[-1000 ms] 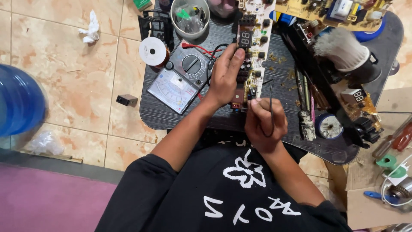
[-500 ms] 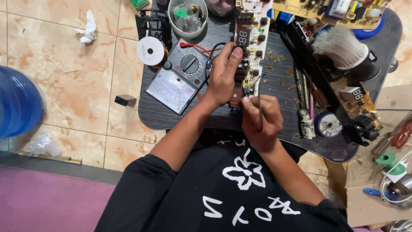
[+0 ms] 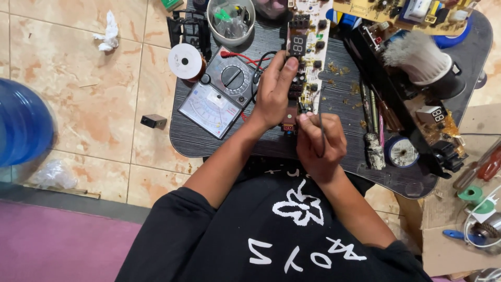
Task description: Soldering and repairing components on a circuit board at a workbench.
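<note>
A long white circuit board (image 3: 309,47) with a digit display lies on the small black table (image 3: 344,112). My left hand (image 3: 274,94) presses flat on the board's near part, thumb by the display. Close beside it, my right hand (image 3: 319,143) pinches a thin dark probe (image 3: 320,112) whose tip touches the board's lower end. An analog multimeter (image 3: 218,96) with red and black leads sits just left of my left hand.
A clear cup of parts (image 3: 230,21), a white spool (image 3: 185,61), more circuit boards (image 3: 402,13), a white brush (image 3: 422,60) and tools crowd the table. A blue water bottle (image 3: 21,128) stands on the tiled floor at left. A cardboard box (image 3: 464,224) lies at right.
My right hand has moved up and left from the table's front edge, bringing the probe against the board's lower end. My left hand stays on the board.
</note>
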